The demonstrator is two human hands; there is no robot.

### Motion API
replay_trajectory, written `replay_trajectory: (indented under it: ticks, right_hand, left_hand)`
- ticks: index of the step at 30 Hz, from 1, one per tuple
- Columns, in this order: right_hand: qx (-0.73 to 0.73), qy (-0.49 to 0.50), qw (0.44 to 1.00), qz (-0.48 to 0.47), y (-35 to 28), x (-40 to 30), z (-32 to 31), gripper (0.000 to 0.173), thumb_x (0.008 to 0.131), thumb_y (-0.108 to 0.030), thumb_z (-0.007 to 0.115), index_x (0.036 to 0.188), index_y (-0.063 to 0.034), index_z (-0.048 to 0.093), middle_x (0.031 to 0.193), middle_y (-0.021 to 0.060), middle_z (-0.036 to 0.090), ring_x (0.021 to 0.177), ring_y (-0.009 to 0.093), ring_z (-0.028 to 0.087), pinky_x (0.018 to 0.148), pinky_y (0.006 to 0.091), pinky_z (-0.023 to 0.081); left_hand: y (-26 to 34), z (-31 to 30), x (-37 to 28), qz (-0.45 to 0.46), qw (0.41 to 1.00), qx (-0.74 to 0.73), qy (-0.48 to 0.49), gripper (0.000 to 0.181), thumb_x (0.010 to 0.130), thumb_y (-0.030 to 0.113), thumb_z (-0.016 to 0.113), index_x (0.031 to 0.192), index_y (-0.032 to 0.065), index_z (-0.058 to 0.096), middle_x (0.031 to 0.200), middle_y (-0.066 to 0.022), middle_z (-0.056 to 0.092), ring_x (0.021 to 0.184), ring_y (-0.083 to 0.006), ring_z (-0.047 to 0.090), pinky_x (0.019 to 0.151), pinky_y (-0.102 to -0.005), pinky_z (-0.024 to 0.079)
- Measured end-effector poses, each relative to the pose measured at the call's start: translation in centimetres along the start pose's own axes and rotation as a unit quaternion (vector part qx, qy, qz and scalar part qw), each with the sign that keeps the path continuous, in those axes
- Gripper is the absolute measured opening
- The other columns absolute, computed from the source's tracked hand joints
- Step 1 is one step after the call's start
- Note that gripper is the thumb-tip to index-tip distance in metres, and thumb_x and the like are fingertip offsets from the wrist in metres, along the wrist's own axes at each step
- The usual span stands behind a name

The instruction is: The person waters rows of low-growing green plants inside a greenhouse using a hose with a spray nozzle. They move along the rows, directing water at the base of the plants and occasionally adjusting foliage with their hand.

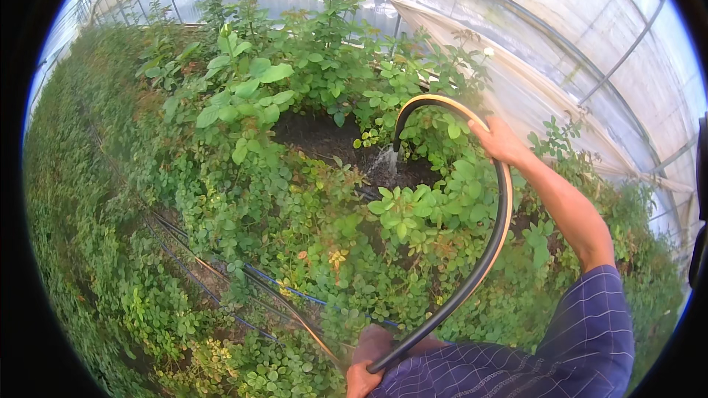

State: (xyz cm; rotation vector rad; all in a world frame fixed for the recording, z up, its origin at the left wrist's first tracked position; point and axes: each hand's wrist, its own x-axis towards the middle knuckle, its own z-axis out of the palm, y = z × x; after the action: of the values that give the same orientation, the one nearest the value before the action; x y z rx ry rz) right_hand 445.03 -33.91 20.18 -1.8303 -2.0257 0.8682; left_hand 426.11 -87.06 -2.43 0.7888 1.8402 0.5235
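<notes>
A black hose with an orange stripe (500, 215) runs in a wide loop between my two hands. My right hand (500, 141), arm stretched forward, grips it near the top of its bend. From there the hose curves over and down, and water (387, 165) pours from its end onto dark, wet soil (321, 132) among leafy bushes. Low in the picture, close to my body, my left hand (362, 380) is closed around a lower part of the same hose; its fingers are partly cut off by the frame's edge. Rose-like shrubs (254, 88) stand around the soil patch.
Dense green plants (138, 177) spread on the left and below. More hoses lie along a narrow gap there, including a blue line (310, 297) and a black and orange one (301, 320). A greenhouse wall of plastic film (531, 27) on metal tubes rises behind, with a loose fabric sheet (525, 85).
</notes>
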Motion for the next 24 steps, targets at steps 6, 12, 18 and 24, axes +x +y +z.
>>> replay_trajectory:
  ticks: [6,12,18,24]
  right_hand:
    - [0.011,-0.010,1.000,-0.013,-0.4,0.2,1.2,0.050,0.093,-0.044,0.052,0.080,0.0037,0.049,0.057,0.0072,0.051,0.041,0.017,0.053,0.039,0.0336,0.044]
    - [0.002,-0.019,1.000,-0.022,-0.4,0.9,1.8,0.051,0.093,-0.045,0.052,0.080,0.0047,0.050,0.058,0.0082,0.052,0.041,0.018,0.054,0.040,0.0344,0.046]
    - [-0.037,-0.014,0.999,0.008,0.4,-0.2,0.2,0.052,0.094,-0.043,0.051,0.078,0.0063,0.050,0.057,0.0096,0.054,0.041,0.018,0.056,0.040,0.0350,0.047]
    - [-0.061,-0.038,0.996,0.043,0.9,-1.5,-2.4,0.050,0.096,-0.041,0.049,0.075,0.0046,0.049,0.052,0.0069,0.052,0.040,0.016,0.054,0.037,0.0322,0.046]
  left_hand:
    - [1.1,-1.0,-0.4,-0.019,1.000,-0.006,-0.013,0.029,0.072,0.024,0.071,0.091,0.0026,0.070,0.080,-0.0223,0.067,0.079,-0.0346,0.067,0.070,-0.0415,0.050]
    - [-0.1,-0.5,-0.2,0.006,1.000,-0.016,0.013,0.026,0.071,0.021,0.070,0.088,0.0015,0.069,0.078,-0.0214,0.067,0.078,-0.0359,0.066,0.071,-0.0432,0.049]
    - [-1.2,-0.3,1.3,0.022,0.998,0.050,-0.009,0.029,0.066,0.030,0.076,0.083,0.0067,0.071,0.075,-0.0200,0.067,0.076,-0.0379,0.066,0.071,-0.0431,0.052]
    - [-3.2,0.0,1.6,0.058,0.998,0.024,-0.014,0.032,0.063,0.023,0.080,0.087,0.0036,0.069,0.079,-0.0192,0.068,0.077,-0.0360,0.067,0.071,-0.0406,0.053]
